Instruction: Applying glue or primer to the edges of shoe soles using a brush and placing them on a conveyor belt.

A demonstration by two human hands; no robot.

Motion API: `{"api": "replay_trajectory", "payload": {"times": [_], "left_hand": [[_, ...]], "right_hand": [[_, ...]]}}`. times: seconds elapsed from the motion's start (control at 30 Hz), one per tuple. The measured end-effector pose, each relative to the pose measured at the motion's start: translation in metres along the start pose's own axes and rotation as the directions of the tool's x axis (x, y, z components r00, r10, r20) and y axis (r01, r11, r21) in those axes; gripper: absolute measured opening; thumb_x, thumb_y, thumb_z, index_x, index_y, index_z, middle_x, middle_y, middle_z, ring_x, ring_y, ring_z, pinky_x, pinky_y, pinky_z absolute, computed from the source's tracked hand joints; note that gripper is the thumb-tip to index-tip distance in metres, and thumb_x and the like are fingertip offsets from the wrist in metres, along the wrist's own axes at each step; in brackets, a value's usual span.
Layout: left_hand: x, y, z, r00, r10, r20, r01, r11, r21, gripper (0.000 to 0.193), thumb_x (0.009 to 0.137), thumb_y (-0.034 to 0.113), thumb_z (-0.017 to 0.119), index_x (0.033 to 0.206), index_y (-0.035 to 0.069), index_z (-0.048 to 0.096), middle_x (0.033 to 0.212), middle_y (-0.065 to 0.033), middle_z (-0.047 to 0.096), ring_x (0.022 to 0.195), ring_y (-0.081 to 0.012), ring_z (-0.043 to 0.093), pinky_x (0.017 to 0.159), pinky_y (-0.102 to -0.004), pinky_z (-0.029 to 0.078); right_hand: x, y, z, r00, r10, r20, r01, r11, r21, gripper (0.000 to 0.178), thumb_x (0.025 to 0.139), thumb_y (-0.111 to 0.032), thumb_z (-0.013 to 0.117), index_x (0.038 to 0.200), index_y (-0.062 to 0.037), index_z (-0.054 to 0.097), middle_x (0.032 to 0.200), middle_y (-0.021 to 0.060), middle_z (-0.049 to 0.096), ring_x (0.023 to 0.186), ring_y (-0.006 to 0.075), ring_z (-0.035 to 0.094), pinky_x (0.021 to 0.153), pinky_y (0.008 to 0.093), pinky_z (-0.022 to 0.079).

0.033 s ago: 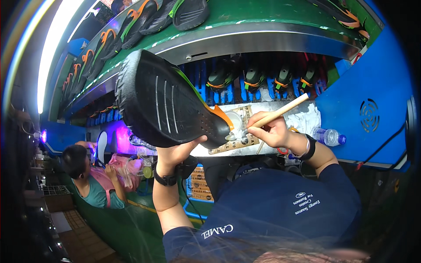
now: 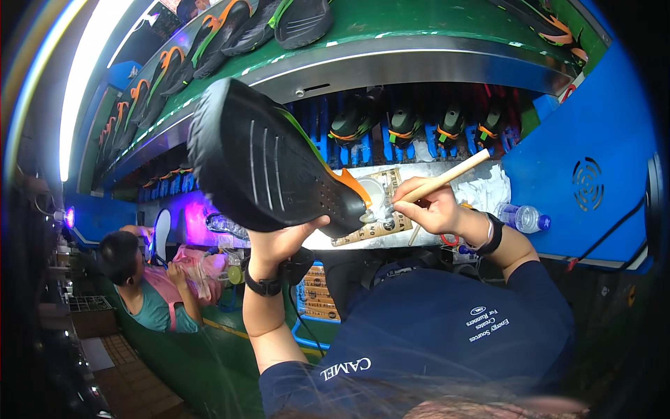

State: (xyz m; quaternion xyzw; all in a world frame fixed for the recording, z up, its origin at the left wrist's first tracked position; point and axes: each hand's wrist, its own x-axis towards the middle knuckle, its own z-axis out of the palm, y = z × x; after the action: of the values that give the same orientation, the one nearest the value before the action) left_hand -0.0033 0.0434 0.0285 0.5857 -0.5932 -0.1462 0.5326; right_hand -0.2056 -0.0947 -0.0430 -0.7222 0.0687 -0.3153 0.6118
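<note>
My left hand [image 2: 283,243] grips a black shoe sole [image 2: 269,171] with green and orange along its raised edge. The sole is held tilted above the bench, its wide end toward the far left. In my right hand [image 2: 434,208] is a brush with a pale wooden handle [image 2: 457,174], pinched between thumb and fingers. The brush's whitish bristle end [image 2: 377,213] is at the sole's narrow orange-edged end; whether it touches cannot be made out. Just behind that end stands a round whitish cup [image 2: 375,187], partly hidden by the sole. Printed brown paper [image 2: 394,223] lies underneath.
Several shoes on blue racks [image 2: 405,127] stand behind the bench. More soles line the green conveyor [image 2: 398,21]. At right are white rags [image 2: 488,192], a plastic bottle [image 2: 523,218] and a blue panel [image 2: 593,153]. Another person [image 2: 150,286] sits at left beside a purple light [image 2: 70,216].
The wide end of the sole has shifted slightly to the right. The right hand and brush stay nearly still.
</note>
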Motion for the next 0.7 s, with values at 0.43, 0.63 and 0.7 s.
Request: {"api": "replay_trajectory", "payload": {"times": [0.43,0.63,0.7], "left_hand": [[0.007,-0.033,0.017,0.967,-0.240,0.080,0.243,0.796,-0.554,0.055,0.062,0.008,0.073,0.109,-0.002,0.044,0.100,-0.0105,0.054,0.092,-0.0185,0.053,0.080,-0.0305,0.043],[0.008,-0.031,0.020,0.950,-0.301,0.085,0.297,0.784,-0.544,0.056,0.064,0.010,0.072,0.110,-0.002,0.043,0.101,-0.0101,0.053,0.092,-0.0183,0.052,0.081,-0.0305,0.042],[0.006,-0.029,0.023,0.942,-0.314,0.119,0.325,0.761,-0.562,0.055,0.065,0.010,0.071,0.110,-0.001,0.042,0.101,-0.0099,0.053,0.092,-0.0183,0.052,0.081,-0.0309,0.042]], "right_hand": [[0.023,-0.003,-0.015,0.925,-0.380,-0.003,0.365,0.891,-0.271,0.003,0.068,0.003,0.059,0.070,0.0016,0.057,0.070,0.0093,0.058,0.054,0.0159,0.053,0.047,0.0240,0.042],[0.017,-0.003,-0.004,0.880,-0.467,0.090,0.469,0.819,-0.332,0.004,0.064,0.003,0.059,0.066,0.0016,0.056,0.066,0.0099,0.057,0.052,0.0204,0.055,0.044,0.0252,0.043],[0.024,-0.004,-0.004,0.857,-0.508,0.086,0.498,0.772,-0.396,0.005,0.063,0.003,0.060,0.066,0.0013,0.056,0.066,0.0100,0.057,0.051,0.0214,0.055,0.043,0.0256,0.043]]}}
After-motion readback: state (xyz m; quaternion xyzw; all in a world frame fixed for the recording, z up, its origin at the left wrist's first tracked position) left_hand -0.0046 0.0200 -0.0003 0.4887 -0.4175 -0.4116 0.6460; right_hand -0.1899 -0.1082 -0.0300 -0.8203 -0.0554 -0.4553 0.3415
